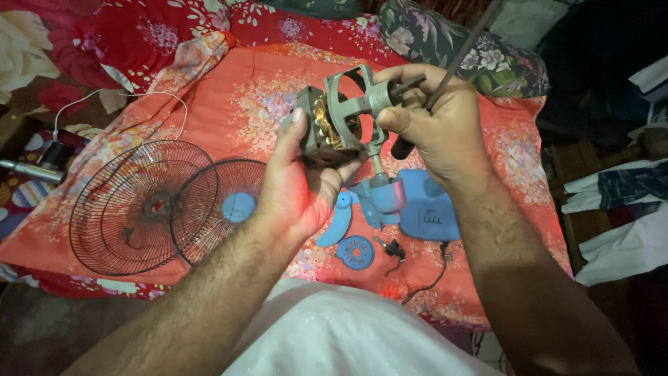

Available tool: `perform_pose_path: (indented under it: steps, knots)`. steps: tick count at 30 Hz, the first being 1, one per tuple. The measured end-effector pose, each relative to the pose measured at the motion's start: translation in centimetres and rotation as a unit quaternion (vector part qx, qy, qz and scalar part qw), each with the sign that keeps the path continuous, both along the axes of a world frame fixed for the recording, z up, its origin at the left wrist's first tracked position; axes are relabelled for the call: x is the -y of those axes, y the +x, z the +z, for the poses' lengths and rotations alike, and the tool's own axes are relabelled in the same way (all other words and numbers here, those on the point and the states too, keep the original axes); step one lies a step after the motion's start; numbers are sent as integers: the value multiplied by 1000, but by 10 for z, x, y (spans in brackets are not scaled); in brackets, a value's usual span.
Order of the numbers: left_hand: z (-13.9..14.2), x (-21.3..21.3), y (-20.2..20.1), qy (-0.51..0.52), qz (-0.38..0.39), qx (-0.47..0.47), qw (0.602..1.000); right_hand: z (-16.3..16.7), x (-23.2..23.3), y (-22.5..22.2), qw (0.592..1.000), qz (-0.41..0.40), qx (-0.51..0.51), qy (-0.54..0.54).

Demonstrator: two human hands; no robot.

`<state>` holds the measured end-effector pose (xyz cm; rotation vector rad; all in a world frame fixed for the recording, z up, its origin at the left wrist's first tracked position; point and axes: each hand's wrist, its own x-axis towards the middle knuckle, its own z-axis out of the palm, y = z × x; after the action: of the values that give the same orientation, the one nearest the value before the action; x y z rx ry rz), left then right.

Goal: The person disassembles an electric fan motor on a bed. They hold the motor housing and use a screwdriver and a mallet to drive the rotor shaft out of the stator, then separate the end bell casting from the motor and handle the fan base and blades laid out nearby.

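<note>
Covering the bed, a floral red sheet (243,104) bears wire grilles (132,209).

A single head-worn camera looks steeply down and forward from above the person's lap, close over the work. Both forearms enter from 6 o'clock and meet just above frame centre, where the left hand (299,181) and right hand (435,125) fill the near field around a fan motor (334,122). Beyond them the orange floral bedsheet (229,97) stretches toward 12 o'clock. Two wire fan guards (139,205) lie at 9 o'clock; the blue fan base (428,209) sits just right of centre.
</note>
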<state>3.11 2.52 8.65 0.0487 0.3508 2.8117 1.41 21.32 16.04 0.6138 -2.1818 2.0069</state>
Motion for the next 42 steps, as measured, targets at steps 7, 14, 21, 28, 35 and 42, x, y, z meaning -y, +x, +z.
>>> perform_pose_path:
  steps: [7, 14, 21, 28, 35, 42]
  knots:
    - [1, 1, -1, 9, -7, -7, 1000, -7, 7, -1, 999, 10, -10, -31]
    - [4, 1, -2, 37, -6, 0, 999, -22, 3, 5, 999, -15, -3, -49]
    - [3, 6, -5, 45, -37, -12, 998, -19, -5, 19, 995, 76, 61, -31]
    - [-4, 7, -1, 49, -77, 16, 996, -11, -8, 14, 996, 31, 28, 81]
    - [-6, 5, -2, 41, -58, 7, 997, -6, 5, 18, 996, 6, 13, 84]
    - [-2, 6, -4, 51, -28, 7, 998, 15, 10, 21, 993, -42, 2, 111]
